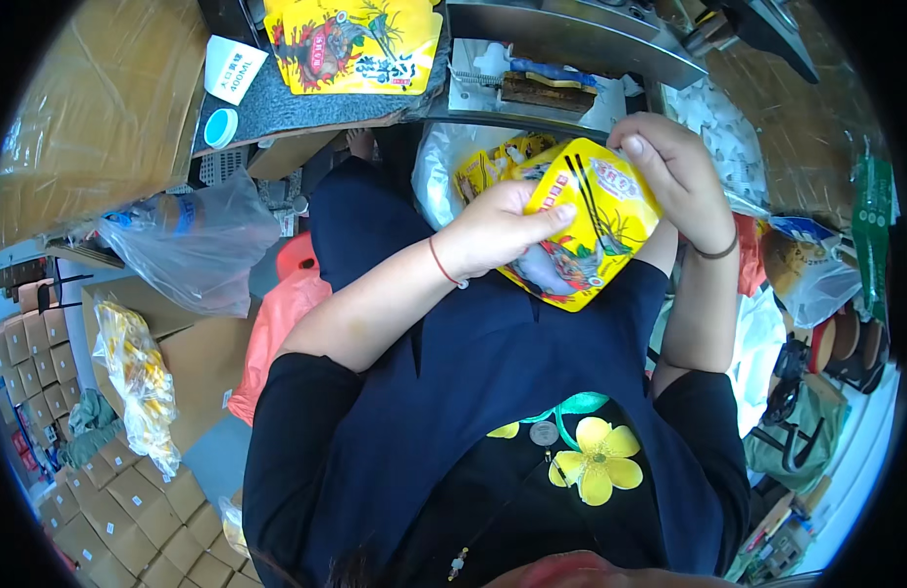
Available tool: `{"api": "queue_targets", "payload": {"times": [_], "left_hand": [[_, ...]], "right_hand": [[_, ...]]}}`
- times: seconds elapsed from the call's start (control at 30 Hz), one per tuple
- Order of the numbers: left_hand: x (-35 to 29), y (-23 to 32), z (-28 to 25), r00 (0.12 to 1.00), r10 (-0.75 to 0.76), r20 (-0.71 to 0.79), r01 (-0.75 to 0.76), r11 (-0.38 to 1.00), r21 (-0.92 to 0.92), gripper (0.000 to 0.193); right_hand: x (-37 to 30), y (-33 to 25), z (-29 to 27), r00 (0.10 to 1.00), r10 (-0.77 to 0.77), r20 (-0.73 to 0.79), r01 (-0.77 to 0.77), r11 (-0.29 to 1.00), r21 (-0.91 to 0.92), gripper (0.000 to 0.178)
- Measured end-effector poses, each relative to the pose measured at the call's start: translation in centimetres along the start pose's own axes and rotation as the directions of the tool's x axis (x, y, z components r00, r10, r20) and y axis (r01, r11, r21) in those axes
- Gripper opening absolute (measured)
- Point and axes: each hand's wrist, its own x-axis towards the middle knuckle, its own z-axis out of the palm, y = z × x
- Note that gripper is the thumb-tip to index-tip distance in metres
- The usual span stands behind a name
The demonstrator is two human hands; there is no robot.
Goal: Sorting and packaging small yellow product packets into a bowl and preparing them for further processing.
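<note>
L hand: I see the wearer's L hand (503,227) grasping the yellow pouch (596,240), thumb flat on its printed front, other fingers mostly hidden behind.
R hand: bent fingers of the R hand (677,184) are at the pouch's upper R edge; from my feed I can't tell if they pinch it or only touch.
Pouch: held up btwn both hands, tilted, above the lap, printed side facing my cam.
Under/behind pouch: more yellow packs (485,174) in a pale plastic bag (434,181), nr the table edge.
Tabletop: yellow pouch stack (360,49) on a grey surface (306,110); just L of it, a white printed piece (235,71) & round teal cap (220,127).
Metal unit: steel housing (571,44) top ctr, w/ a brown block (547,95) in front of it.
L side: clear bag (203,240) hanging, red bag (282,328) below it, cartons (120,510) on the floor.
Wearer: navy apron (493,363) w/ yellow flower (598,461).
</note>
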Motion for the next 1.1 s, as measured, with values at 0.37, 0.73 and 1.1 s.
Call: {"api": "queue_targets", "payload": {"times": [0.37,0.73,1.1], "left_hand": [[0.4,0.0,1.0,1.000,-0.013,-0.010,0.013,0.999,0.044,0.031],[0.7,1.0,-0.9,0.998,-0.046,-0.036,0.038,0.981,-0.191,0.033],[2.7,5.0,-7.7,0.687,0.612,-0.392,-0.132,0.636,0.761,0.043]], "right_hand": [[-1.0,0.4,1.0,0.980,0.175,-0.090,-0.167,0.982,0.090,0.019],[-2.5,4.5,-3.4,0.971,0.228,-0.070,-0.230,0.819,-0.526,0.033],[-5.6,8.7,-6.7,0.872,0.368,0.324,-0.377,0.926,-0.036,0.023]]}}
